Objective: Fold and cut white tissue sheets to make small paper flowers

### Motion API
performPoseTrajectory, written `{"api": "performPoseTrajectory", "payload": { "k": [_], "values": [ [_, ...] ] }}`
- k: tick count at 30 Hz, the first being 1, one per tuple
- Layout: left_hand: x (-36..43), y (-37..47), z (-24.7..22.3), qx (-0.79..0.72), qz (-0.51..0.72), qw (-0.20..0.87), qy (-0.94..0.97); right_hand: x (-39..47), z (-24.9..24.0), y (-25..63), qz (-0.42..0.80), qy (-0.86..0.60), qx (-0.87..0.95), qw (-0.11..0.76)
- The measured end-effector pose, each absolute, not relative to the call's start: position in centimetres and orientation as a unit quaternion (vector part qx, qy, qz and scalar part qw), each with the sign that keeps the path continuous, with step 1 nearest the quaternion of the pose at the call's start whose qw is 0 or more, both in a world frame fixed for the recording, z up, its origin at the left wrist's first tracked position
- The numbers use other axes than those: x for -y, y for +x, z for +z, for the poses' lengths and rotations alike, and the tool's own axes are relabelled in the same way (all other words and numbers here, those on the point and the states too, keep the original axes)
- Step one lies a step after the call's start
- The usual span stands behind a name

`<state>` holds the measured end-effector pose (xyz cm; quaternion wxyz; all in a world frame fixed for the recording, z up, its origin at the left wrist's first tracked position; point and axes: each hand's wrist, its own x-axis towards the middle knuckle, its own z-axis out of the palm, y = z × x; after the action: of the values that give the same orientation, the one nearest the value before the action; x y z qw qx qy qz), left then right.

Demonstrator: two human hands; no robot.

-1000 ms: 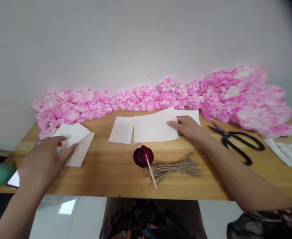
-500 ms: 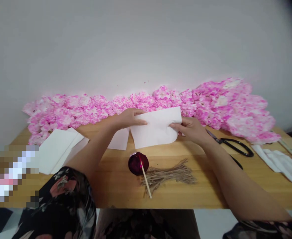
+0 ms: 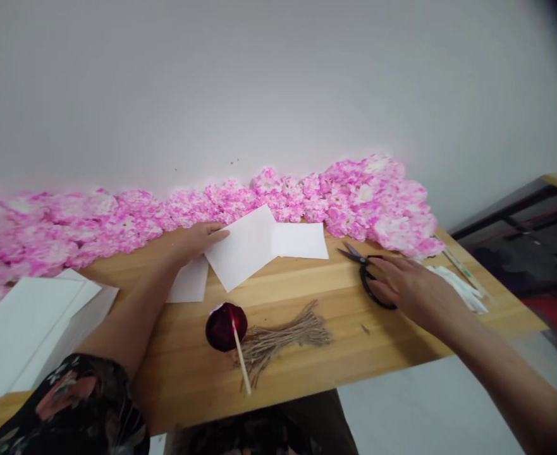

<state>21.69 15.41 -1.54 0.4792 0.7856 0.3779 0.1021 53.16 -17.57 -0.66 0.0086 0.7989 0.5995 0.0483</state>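
My left hand (image 3: 205,239) pinches a white paper sheet (image 3: 244,246) by its left edge, thumb on top, and the sheet is tilted. Another white piece of paper (image 3: 301,241) lies to its right, and a further sheet (image 3: 188,282) shows partly under my left wrist. Over on the right, my right hand (image 3: 406,287) has its fingers closed about the black handles of a pair of scissors (image 3: 370,278). The scissors' blades are slightly apart and point left, toward the paper.
Pink-and-white artificial flowers (image 3: 221,202) line the wall side of the table (image 3: 174,379). Nearer stand a bowl of dark red liquid (image 3: 220,328) with a wooden stick (image 3: 241,360) and a bundle of thin twigs (image 3: 287,335). White sheets (image 3: 31,328) lie left, white gloves (image 3: 458,287) right.
My right hand has let go of the paper and moved right onto the scissors, whose blades have swung left. My left hand keeps the sheet. The view has turned right.
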Motion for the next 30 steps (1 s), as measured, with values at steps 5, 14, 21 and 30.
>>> {"api": "performPoseTrajectory", "payload": {
  "k": [5, 14, 21, 30],
  "values": [
    [-15.6, 21.6, -1.5, -0.383, 0.069, 0.495, 0.777, 17.1, -2.1, 53.0, 0.051, 0.809, -0.586, 0.010],
    [-15.0, 23.0, -2.1, -0.378, 0.118, 0.320, 0.861, 17.0, -2.1, 54.4, 0.059, 0.832, -0.546, -0.075],
    [-13.2, 23.1, 0.6, -0.355, 0.177, 0.305, 0.866, 14.6, 3.4, 49.4, -0.216, 0.774, -0.402, -0.439],
    [-10.6, 22.9, 5.9, -0.331, 0.226, 0.128, 0.907, 1.0, 4.3, 39.3, -0.481, 0.540, -0.352, -0.594]
  ]
}}
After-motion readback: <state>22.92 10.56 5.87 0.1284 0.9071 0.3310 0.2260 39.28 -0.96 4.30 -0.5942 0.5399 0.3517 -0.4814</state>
